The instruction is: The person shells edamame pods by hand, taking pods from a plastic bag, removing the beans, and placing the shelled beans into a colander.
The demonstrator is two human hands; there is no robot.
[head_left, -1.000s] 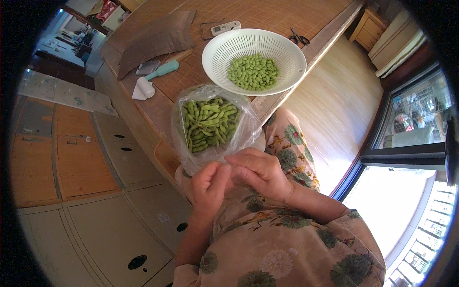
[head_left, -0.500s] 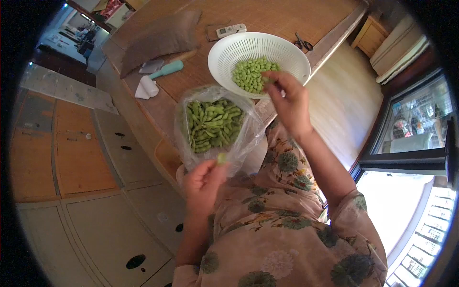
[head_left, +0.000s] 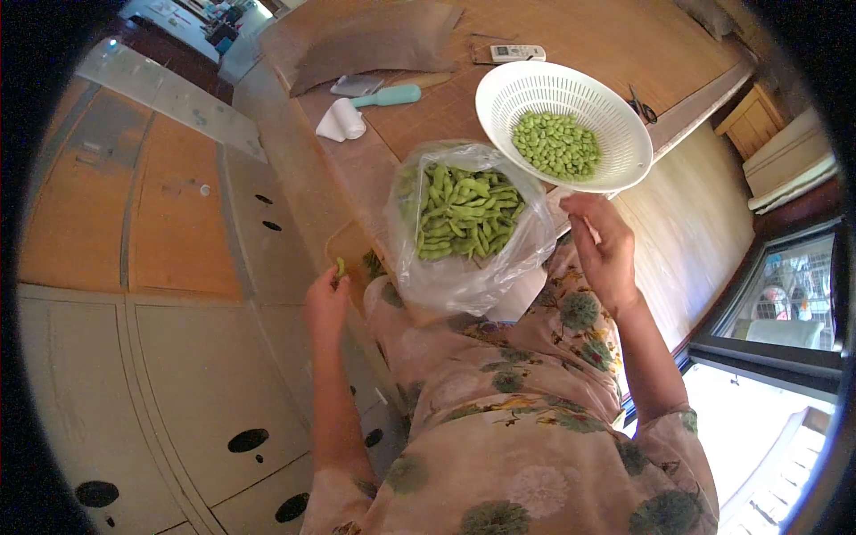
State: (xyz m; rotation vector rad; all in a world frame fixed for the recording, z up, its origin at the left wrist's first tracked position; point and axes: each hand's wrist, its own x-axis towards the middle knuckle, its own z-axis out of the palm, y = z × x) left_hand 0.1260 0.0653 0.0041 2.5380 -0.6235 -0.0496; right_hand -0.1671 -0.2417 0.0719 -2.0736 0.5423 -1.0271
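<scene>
My left hand (head_left: 327, 301) is out to the left, beside a tan bin (head_left: 337, 239) partly hidden behind the bag, its fingers pinching a green soybean pod (head_left: 341, 266). Whether beans are inside that pod I cannot tell. A clear plastic bag (head_left: 406, 267) full of green pods (head_left: 468, 214) rests at the table edge, between my hands. Just below the rim of a white slotted colander (head_left: 615, 111), my right hand (head_left: 604, 250) has its fingers loosely curled, thumb apart, with nothing visible in them. Shelled green beans (head_left: 555, 144) lie in the colander.
On the wooden table (head_left: 588, 36) lie a brown cushion (head_left: 379, 45), a white remote control (head_left: 517, 53), black scissors (head_left: 642, 107), a teal-handled tool (head_left: 388, 96) and a white roll (head_left: 343, 122). Cabinets (head_left: 178, 205) line the left side. A glass door (head_left: 785, 294) stands at the right.
My left hand has gone from the bag's front to the left, beside the bin, with a pod. My right hand has drawn back from the beans in the colander. The view has shifted.
</scene>
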